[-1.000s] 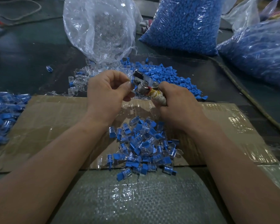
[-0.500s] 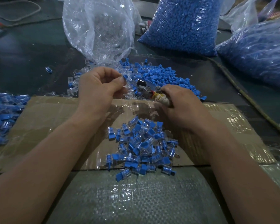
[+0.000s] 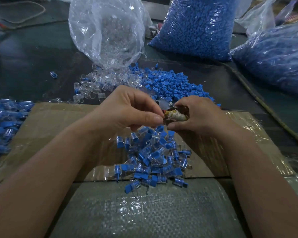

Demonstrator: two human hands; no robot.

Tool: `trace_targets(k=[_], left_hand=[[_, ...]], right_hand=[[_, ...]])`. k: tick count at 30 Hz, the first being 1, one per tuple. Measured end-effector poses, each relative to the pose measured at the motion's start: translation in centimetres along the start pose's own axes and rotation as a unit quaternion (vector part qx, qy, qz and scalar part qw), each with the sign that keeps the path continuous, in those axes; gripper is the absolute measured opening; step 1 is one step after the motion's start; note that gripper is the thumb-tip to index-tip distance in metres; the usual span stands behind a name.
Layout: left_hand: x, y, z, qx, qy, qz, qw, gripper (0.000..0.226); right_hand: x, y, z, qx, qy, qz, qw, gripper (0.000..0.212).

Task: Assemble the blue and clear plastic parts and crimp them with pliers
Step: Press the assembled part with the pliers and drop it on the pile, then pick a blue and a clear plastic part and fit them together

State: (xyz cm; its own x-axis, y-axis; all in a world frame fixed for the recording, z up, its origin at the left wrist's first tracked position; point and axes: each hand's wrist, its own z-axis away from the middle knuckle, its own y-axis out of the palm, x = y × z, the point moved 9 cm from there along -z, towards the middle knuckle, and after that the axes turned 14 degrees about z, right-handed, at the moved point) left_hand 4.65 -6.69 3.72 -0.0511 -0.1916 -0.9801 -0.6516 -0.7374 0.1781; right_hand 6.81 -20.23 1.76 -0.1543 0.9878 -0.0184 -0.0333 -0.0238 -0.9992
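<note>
My right hand (image 3: 198, 115) grips the pliers (image 3: 175, 115) by their cloth-wrapped handles; the metal jaws point away, mostly hidden behind my left hand. My left hand (image 3: 127, 110) has its fingers curled, thumb and fingertips pinched together right at the pliers' head; whatever it pinches is hidden. Below both hands lies a heap of assembled blue-and-clear pieces (image 3: 153, 157) on the cardboard sheet (image 3: 46, 127). Farther back lie loose blue parts (image 3: 175, 83) and loose clear parts (image 3: 96, 85).
A clear bag of clear parts (image 3: 107, 31) stands at the back, with two bags of blue parts (image 3: 198, 26) to its right. Another heap of assembled pieces (image 3: 5, 124) lies at the left. A cord (image 3: 258, 98) runs along the right. Woven sacking covers the near edge.
My left hand came back from the loose parts toward the pliers and now pinches at their head. My right hand drew the pliers nearer, above the heap.
</note>
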Motion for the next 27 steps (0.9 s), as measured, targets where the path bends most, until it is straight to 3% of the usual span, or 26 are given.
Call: trace_targets(k=[5,8,11,14,21,27], left_hand=[[0.2,0.4,0.2,0.019,-0.017,-0.022,0.999,0.016],[-0.2,-2.7,0.2,-0.125,0.029,-0.026,0.991,0.013],[-0.6,-6.8,1.0,-0.305,0.093,-0.07,0.945,0.005],[-0.7,-9.1,1.6,-0.393,0.109,-0.159,0.899,0.015],[0.1,-7.9,0.3,-0.343,0.073,-0.346,0.87,0.029],[1.9,-6.9,-1.4,-0.226,-0.026,-0.478,0.849,0.058]], right_hand=[[0.0,0.3,0.2,0.03,-0.011,-0.018,0.999,0.071],[-0.3,0.3,0.5,0.04,-0.012,-0.047,0.998,0.074],[-0.8,0.3,0.8,0.051,-0.001,-0.066,0.996,0.078],[-1.2,0.2,1.0,0.059,-0.001,-0.056,0.997,0.067],[-2.0,0.2,1.4,0.081,0.018,-0.103,0.991,0.06],[-2.6,-1.6,0.6,-0.048,0.047,-0.081,0.994,0.025]])
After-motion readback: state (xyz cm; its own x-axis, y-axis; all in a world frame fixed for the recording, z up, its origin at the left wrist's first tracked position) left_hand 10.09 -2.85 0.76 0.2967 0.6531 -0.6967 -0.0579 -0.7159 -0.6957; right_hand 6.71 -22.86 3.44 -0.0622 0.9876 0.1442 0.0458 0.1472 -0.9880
